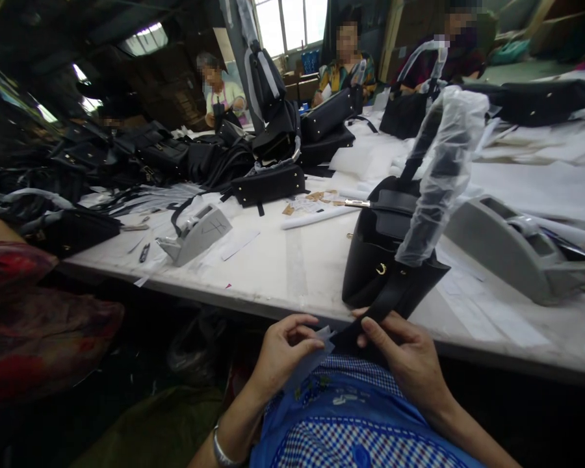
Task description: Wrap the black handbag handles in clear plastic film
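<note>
Two hands at work: we hold both low over our lap, at the near edge of the worktop (292,266).
Left hand (283,354): fingers curled nearly closed, thumb and forefinger pinching a small pale slip (316,354) of paper or film; we cannot tell which material.
Right hand (404,357): fingers bent and closed around a black strap end (365,325) that hangs down from the handbag; the forefinger lies along its top.
Handbag (377,260): black, standing upright at the worktop's near edge, just above our hands, with a small gold ring on its front.
Why so held: we judge the strap is drawn toward us off the edge so both hands can meet on it, the slip kept just beside it.
Wrapped handle (443,175): rises from the bag, tilted to the right, sheathed in clear plastic film, likely as protection from scuffs.
Tape dispenser, right (511,250): grey, lying just beside the bag, within reach.
Tape dispenser, left (197,234): grey, well apart, further left on the worktop.
Small black bag (268,185): sits mid-worktop, beyond paper scraps.
Bag heap (141,156): many black bags piled at the far left.
Other people: three seated at the far side, each near black bags; a sleeve in red pattern (24,312) shows close on our left.
</note>
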The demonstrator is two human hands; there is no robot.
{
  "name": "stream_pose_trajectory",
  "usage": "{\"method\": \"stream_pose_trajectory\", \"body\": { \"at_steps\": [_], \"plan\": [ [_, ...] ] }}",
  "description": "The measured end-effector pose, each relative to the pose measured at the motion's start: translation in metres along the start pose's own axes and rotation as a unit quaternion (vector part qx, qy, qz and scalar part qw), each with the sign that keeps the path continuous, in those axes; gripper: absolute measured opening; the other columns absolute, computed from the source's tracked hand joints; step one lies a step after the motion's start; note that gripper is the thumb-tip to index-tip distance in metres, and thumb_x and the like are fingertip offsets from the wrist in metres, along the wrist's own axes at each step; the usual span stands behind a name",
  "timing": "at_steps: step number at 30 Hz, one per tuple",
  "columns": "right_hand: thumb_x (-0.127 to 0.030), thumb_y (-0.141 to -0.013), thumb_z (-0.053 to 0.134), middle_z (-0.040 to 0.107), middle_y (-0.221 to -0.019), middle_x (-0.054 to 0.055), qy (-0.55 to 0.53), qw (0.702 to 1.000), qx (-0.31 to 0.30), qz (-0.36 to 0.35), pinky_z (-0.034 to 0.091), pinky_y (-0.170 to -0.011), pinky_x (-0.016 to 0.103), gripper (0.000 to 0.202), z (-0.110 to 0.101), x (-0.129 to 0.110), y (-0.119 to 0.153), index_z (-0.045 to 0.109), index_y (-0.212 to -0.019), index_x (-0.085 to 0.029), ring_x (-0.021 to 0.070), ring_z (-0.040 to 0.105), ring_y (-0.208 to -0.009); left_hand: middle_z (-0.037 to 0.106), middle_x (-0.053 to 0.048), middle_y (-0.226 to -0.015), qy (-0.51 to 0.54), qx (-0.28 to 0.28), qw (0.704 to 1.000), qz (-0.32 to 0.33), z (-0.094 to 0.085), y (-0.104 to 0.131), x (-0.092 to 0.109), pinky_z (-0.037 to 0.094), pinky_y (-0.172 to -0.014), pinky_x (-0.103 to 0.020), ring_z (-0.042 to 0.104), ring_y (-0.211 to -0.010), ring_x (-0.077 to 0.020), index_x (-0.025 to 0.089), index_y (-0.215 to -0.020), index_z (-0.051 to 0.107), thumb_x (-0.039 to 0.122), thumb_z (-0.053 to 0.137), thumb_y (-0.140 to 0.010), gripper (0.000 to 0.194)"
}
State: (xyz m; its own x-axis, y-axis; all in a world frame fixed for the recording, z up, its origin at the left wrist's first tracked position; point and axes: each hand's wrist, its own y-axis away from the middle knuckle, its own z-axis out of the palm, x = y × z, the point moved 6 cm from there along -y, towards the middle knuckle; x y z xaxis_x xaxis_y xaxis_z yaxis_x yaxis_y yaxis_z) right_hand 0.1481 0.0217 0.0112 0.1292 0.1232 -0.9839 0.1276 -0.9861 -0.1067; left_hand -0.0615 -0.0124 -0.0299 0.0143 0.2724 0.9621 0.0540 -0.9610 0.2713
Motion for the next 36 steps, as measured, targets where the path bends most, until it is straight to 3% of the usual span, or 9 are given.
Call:
{"method": "stream_pose_trajectory", "body": {
  "at_steps": [6, 12, 18, 25, 30, 36],
  "plan": [
    [-0.041, -0.086, 0.07, 0.071, -0.071, 0.001, 0.02, 0.998, 0.057, -0.015, 0.053, -0.065, 0.019, 0.019, -0.003, -0.002, -0.002, 0.079, -0.084, -0.024, 0.0152, 0.067, -0.073, 0.075, -0.002, -0.074, 0.01, -0.002, 1.0, -0.02, -0.001, 0.0, -0.005, 0.051, -0.07, -0.024, 0.068, -0.069, -0.0165, 0.016, -0.103, 0.071, 0.022, 0.08, -0.068, 0.036],
    [-0.04, -0.087, 0.07, 0.069, -0.065, 0.0, 0.011, 0.998, 0.054, -0.01, 0.054, -0.065, 0.022, 0.021, 0.0, 0.003, -0.003, 0.078, -0.099, -0.024, 0.0157, 0.066, -0.068, 0.076, -0.004, -0.075, 0.016, -0.016, 0.999, -0.032, 0.001, 0.0, -0.005, 0.052, -0.071, -0.026, 0.07, -0.071, -0.0181, 0.015, -0.106, 0.072, 0.022, 0.08, -0.067, 0.04],
    [-0.04, -0.088, 0.068, 0.069, -0.067, 0.0, -0.01, 0.999, 0.052, -0.008, 0.054, -0.064, 0.023, 0.022, 0.003, 0.007, -0.002, 0.078, -0.1, -0.024, 0.015, 0.065, -0.064, 0.077, -0.005, -0.077, 0.017, -0.034, 0.999, -0.037, 0.003, 0.001, -0.005, 0.053, -0.072, -0.027, 0.07, -0.072, -0.019, 0.015, -0.108, 0.072, 0.023, 0.081, -0.067, 0.042],
    [-0.042, -0.088, 0.067, 0.07, -0.072, 0.005, 0.015, 0.999, 0.037, 0.002, 0.054, -0.07, 0.028, 0.03, 0.001, 0.011, 0.0, 0.077, -0.07, -0.021, 0.0186, 0.066, -0.072, 0.076, -0.004, -0.076, 0.043, -0.033, 0.998, -0.042, 0.004, -0.001, -0.013, 0.052, -0.07, -0.026, 0.068, -0.07, -0.0171, 0.015, -0.108, 0.071, 0.025, 0.083, -0.067, 0.045],
    [-0.043, -0.089, 0.066, 0.064, -0.062, 0.003, 0.021, 0.999, 0.026, 0.007, 0.053, -0.072, 0.028, 0.032, 0.0, 0.011, 0.0, 0.075, -0.065, -0.022, 0.0199, 0.066, -0.074, 0.076, -0.005, -0.078, 0.07, -0.037, 0.995, -0.059, 0.005, 0.0, -0.018, 0.052, -0.069, -0.025, 0.069, -0.071, -0.0172, 0.014, -0.11, 0.071, 0.025, 0.084, -0.067, 0.047],
    [-0.043, -0.088, 0.067, 0.066, -0.067, 0.004, 0.035, 0.999, 0.007, 0.005, 0.053, -0.071, 0.026, 0.036, 0.005, 0.008, -0.005, 0.072, -0.06, -0.021, 0.0184, 0.066, -0.074, 0.076, -0.005, -0.08, 0.109, -0.027, 0.992, -0.053, 0.009, -0.002, -0.013, 0.052, -0.067, -0.023, 0.069, -0.071, -0.0159, 0.014, -0.108, 0.071, 0.025, 0.085, -0.067, 0.044]
  ]
}}
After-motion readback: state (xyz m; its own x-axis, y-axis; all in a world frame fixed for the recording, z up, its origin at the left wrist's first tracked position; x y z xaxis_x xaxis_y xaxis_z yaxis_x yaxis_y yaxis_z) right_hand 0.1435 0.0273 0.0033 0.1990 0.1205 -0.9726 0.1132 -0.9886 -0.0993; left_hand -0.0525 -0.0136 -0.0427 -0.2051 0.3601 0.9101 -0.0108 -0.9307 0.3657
